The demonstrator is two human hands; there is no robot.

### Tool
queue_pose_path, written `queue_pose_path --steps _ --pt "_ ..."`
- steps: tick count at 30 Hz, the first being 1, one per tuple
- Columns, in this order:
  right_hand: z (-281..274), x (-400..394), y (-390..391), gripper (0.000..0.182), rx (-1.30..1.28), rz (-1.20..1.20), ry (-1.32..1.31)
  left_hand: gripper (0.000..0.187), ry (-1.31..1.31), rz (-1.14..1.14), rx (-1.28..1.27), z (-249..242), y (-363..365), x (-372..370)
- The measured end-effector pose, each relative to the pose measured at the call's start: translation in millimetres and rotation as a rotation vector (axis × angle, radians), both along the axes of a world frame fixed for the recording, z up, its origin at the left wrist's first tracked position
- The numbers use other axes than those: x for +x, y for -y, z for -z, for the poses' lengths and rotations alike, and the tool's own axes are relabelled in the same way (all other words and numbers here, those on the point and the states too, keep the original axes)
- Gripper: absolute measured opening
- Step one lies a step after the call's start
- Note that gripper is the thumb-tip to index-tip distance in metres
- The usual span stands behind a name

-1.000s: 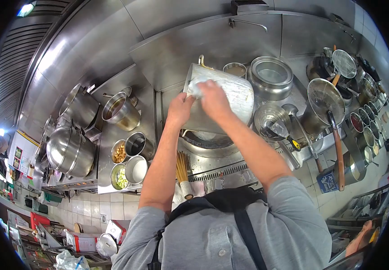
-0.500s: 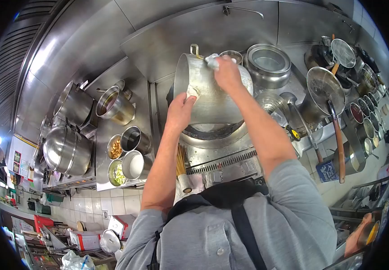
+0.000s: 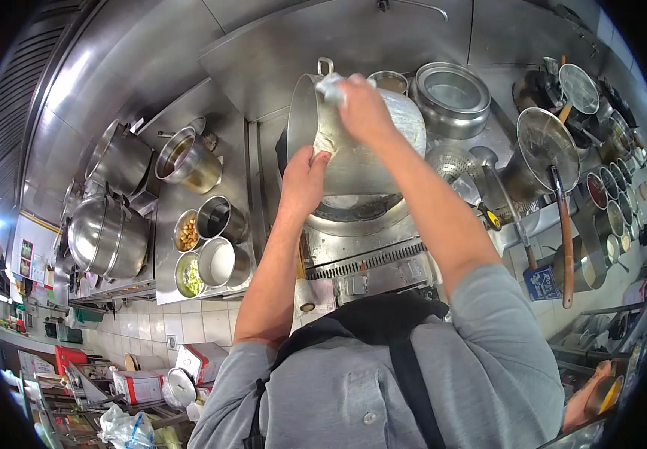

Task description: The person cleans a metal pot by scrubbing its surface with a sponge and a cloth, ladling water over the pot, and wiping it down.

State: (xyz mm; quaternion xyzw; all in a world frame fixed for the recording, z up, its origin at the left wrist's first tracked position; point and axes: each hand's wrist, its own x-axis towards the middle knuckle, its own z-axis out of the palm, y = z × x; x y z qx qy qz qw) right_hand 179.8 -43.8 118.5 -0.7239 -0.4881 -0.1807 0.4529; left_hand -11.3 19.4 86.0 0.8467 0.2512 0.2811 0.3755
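A large metal pot (image 3: 368, 168) lies tipped on its side over the round stove opening, its mouth facing left and a loop handle at the top. My left hand (image 3: 307, 176) grips the near side of its rim through a pale cloth (image 3: 326, 141). Higher up, near the loop handle, my right hand (image 3: 362, 106) is closed on a whitish cloth (image 3: 331, 88) against the pot's outer wall; that cloth is blurred.
Left counter: metal cups (image 3: 223, 262), a tall pot (image 3: 188, 161) and a domed pot (image 3: 110, 236). Right: a lidded pot (image 3: 452, 97), perforated ladle (image 3: 454, 166) and long-handled strainer (image 3: 548, 146). A bamboo brush (image 3: 304, 292) lies at the stove's front.
My right hand and its cloth have moved left and slightly up along the pot, closer to the rim. My left hand keeps its hold on the rim.
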Motion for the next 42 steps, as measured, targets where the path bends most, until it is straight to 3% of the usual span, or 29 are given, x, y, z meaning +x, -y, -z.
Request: queue_pose_path --steps 1,7,11,17,21,25,29,32,39,42 --pt "-6.0 8.6 -1.3 0.043 0.015 -0.039 -0.1 0.032 -0.016 0.008 -0.011 0.5 -0.1 1.0" --pt "21.4 -47.7 25.1 0.031 0.128 -0.12 0.054 0.032 0.026 -0.034 -0.018 -1.7 10.1 -1.6" --pt "-1.6 2.9 -14.0 0.032 0.086 -0.007 0.034 0.031 -0.018 -0.031 -0.029 -1.3 13.9 -2.0" --pt "28.0 -61.9 47.2 0.031 0.095 -0.115 0.049 0.031 -0.048 -0.062 -0.013 -7.0 18.9 -0.4" --pt "-0.8 -11.5 5.9 0.035 0.093 -0.018 0.055 0.03 -0.035 -0.049 0.041 1.4 23.7 -0.6" --pt "36.4 -60.5 41.6 0.033 0.105 -0.029 0.07 0.028 0.032 -0.035 -0.009 9.7 22.5 0.1" --pt "17.0 -43.6 31.6 0.032 0.121 -0.102 0.077 0.026 0.014 -0.035 0.029 10.2 27.7 -3.5" --pt "-9.8 -12.3 1.1 0.042 0.038 -0.069 -0.004 0.025 0.013 -0.027 0.013 7.5 30.0 -2.4" --pt "24.7 -63.3 51.7 0.041 0.023 -0.122 -0.02 0.027 -0.013 -0.049 0.041 4.9 27.5 -1.7" --pt "-3.1 -28.9 1.5 0.041 0.049 -0.076 -0.008 0.028 0.006 -0.031 0.051 10.4 26.7 -2.8"
